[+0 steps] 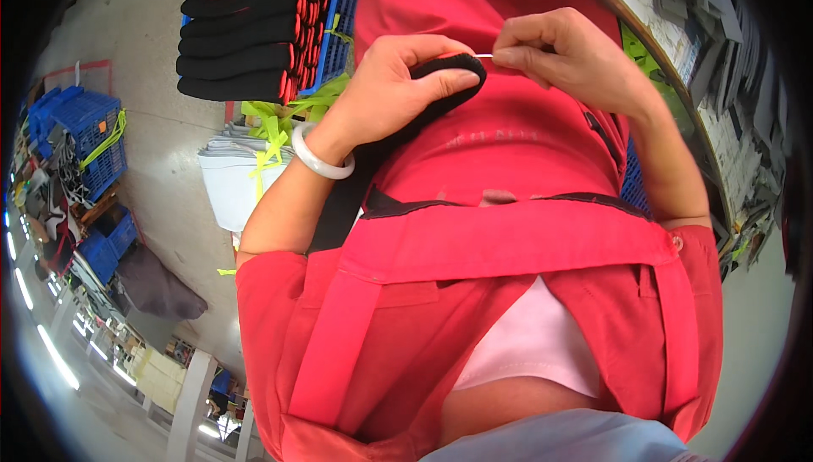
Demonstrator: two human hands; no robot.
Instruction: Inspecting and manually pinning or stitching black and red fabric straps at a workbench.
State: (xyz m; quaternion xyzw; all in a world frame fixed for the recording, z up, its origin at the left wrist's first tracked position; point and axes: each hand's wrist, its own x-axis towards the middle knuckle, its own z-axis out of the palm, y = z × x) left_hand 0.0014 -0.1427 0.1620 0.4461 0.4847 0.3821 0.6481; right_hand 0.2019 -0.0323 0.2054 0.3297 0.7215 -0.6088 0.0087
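Note:
My left hand (394,94) is closed around a black fabric piece (445,108) with red along its edge, thumb on top and fingers behind. Its rounded end points toward my right hand (563,55). That hand pinches a thin whitish needle-like rod (483,55), whose other end meets the fabric's red edge. Whether the rod goes through the fabric is too small to tell. Both hands are above the red apron (500,144) over my lap. A white bangle (318,157) circles my left wrist. More black cloth (343,195) shows beneath my left forearm.
Similar black pieces with red edges (241,43) are stacked on a blue basket (339,38) at the upper left. Below it are a bundle of pale sheets (233,178) and yellow-green strips (271,123). A bench edge (677,68) with grey sheets (737,55) borders the right. Blue crates (93,136) stand far left.

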